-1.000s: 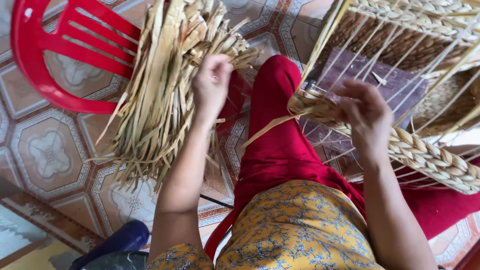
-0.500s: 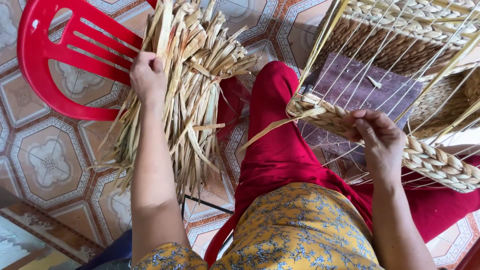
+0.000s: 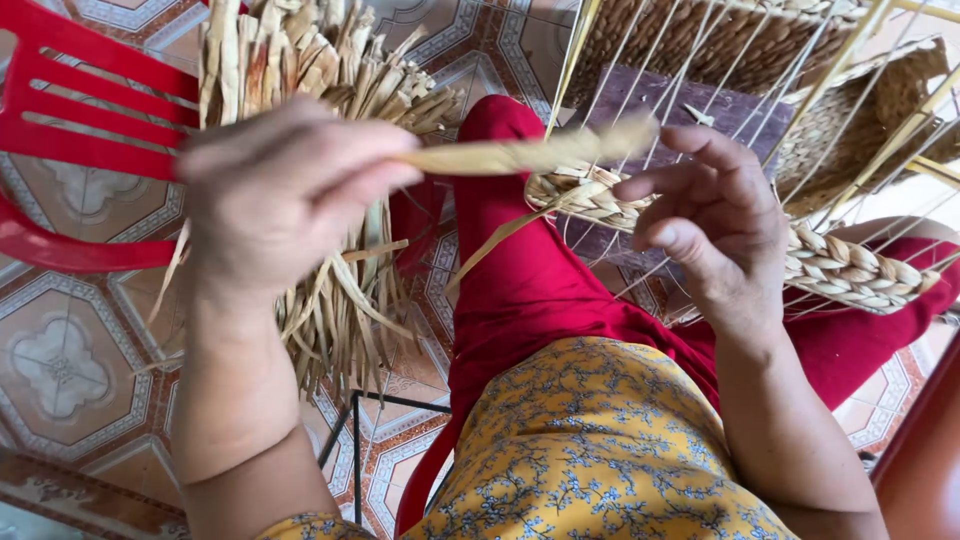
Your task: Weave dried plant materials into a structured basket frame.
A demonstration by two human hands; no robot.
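Patterned floor tiles (image 3: 60,360) in cream and terracotta form the background, with a red plastic chair (image 3: 70,150) standing on them at the far left of the view. Landmark for all positions below: the red trouser leg (image 3: 530,290) running up the centre of the view. Left of that leg, a bundle of dried straw strips (image 3: 330,200) hangs over the chair edge and fans down towards the tiles. The left hand (image 3: 280,190) is raised in front of the bundle, fingers pressed together in a pinch on one end of a single flat straw strip (image 3: 520,155). That strip spans above the leg to its right side, where its far end meets the braided rim (image 3: 840,270) of a partly woven basket frame (image 3: 720,60) with thin upright stakes. The right hand (image 3: 720,220) hovers at the braid with fingers loosely spread and curved; whether it touches the strip cannot be told. Risk assessment: dried strip of this kind is likely brittle, so a sharp fold or hard pull at the pinch could split it. Slack between the hands could let the braid loosen. The close upright stakes could snag the free end.
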